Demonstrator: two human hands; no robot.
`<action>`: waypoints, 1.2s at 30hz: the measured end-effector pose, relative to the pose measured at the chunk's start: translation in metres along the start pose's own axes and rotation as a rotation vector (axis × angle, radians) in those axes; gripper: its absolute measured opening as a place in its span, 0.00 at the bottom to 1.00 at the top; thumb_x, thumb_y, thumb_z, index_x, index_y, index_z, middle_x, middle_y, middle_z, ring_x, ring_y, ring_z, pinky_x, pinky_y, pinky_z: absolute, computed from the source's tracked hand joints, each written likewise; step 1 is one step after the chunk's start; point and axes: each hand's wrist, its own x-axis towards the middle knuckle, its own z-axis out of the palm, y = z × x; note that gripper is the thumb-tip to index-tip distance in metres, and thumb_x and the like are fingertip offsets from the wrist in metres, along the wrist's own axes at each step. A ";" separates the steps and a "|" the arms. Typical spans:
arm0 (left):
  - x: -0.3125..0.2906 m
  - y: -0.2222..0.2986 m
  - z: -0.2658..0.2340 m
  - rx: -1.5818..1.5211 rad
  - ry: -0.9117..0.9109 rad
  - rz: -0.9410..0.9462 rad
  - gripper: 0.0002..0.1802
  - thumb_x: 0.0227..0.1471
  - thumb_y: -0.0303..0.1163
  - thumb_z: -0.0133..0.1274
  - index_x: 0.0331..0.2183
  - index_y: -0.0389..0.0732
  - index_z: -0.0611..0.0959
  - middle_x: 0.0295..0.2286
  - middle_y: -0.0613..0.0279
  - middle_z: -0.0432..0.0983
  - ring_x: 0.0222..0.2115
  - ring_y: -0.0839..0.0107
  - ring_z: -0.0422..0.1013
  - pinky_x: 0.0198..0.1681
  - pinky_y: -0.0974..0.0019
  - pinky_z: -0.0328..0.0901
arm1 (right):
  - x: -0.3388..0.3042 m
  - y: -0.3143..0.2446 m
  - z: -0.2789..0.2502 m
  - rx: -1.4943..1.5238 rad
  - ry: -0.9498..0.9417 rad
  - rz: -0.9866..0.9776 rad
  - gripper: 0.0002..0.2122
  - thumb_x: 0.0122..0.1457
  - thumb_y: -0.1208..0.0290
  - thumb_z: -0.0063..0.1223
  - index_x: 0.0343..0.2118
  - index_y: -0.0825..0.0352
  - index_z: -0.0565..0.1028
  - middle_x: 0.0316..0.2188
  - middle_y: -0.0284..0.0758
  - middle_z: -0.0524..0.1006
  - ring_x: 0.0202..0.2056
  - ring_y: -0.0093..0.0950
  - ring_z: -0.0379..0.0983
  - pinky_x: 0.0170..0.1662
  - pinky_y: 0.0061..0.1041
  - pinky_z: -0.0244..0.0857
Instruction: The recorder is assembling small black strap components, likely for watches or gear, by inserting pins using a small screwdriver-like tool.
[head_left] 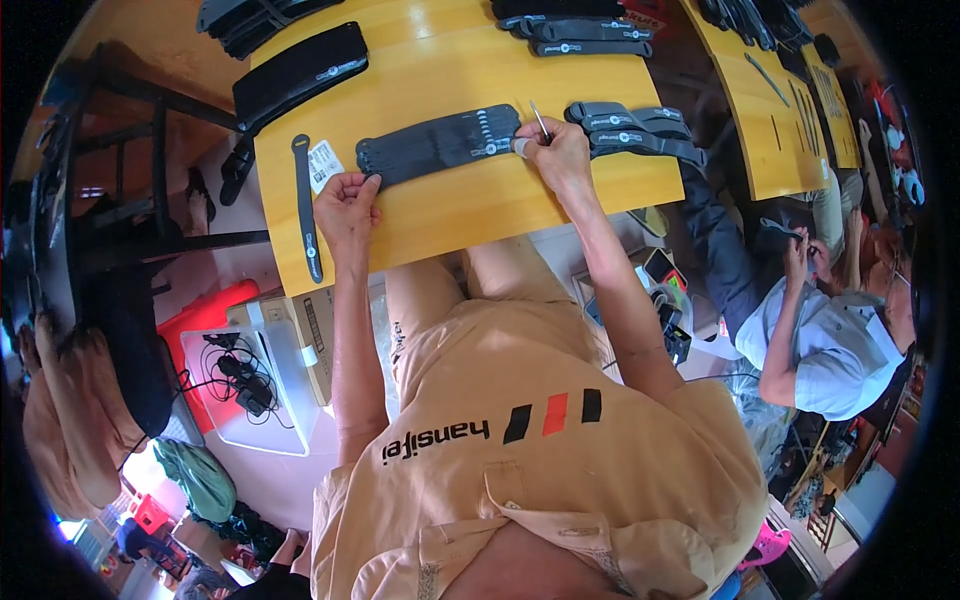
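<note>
In front of me on the yellow table [430, 235] lies a flat row of overlapping dark straps [430, 145], with small white printed marks stepped along its right end. My left hand [346, 208] is closed at the near left corner of this row, thumb and fingertips on its edge. A slim pointed metal tool [541, 122] sticks up from my right hand [562, 157], whose fingers are closed around it beside the row's right end. A white label [323, 165] lies just beyond my left hand. Left of it is a single strap [307, 210] with a slotted end.
Bundled straps [630, 130] lie right of my right hand. More straps sit in stacks at the far left [300, 75] and far right [585, 35]. A clear bin with cables [250, 385] stands below the table, left. At right, a person [820, 340] works at another table.
</note>
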 end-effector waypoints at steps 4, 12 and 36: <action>0.001 -0.001 0.000 -0.003 -0.007 0.009 0.07 0.42 0.26 0.58 0.24 0.37 0.76 0.15 0.69 0.70 0.10 0.83 0.61 0.11 0.80 0.54 | 0.001 0.000 0.000 -0.008 -0.011 0.007 0.05 0.39 0.78 0.58 0.22 0.69 0.77 0.15 0.29 0.73 0.18 0.17 0.66 0.24 0.16 0.60; 0.001 -0.001 0.001 -0.007 0.004 0.016 0.08 0.42 0.27 0.59 0.24 0.35 0.76 0.15 0.67 0.69 0.10 0.83 0.61 0.10 0.80 0.56 | 0.002 0.002 0.001 -0.017 -0.006 0.009 0.04 0.38 0.78 0.58 0.22 0.69 0.77 0.15 0.31 0.73 0.18 0.19 0.68 0.24 0.18 0.62; -0.003 0.009 0.004 0.132 0.061 0.035 0.09 0.42 0.29 0.58 0.24 0.34 0.76 0.14 0.65 0.70 0.10 0.82 0.62 0.10 0.79 0.57 | 0.000 -0.001 0.002 -0.053 0.018 0.014 0.04 0.39 0.78 0.58 0.22 0.70 0.77 0.15 0.28 0.73 0.18 0.15 0.65 0.24 0.15 0.59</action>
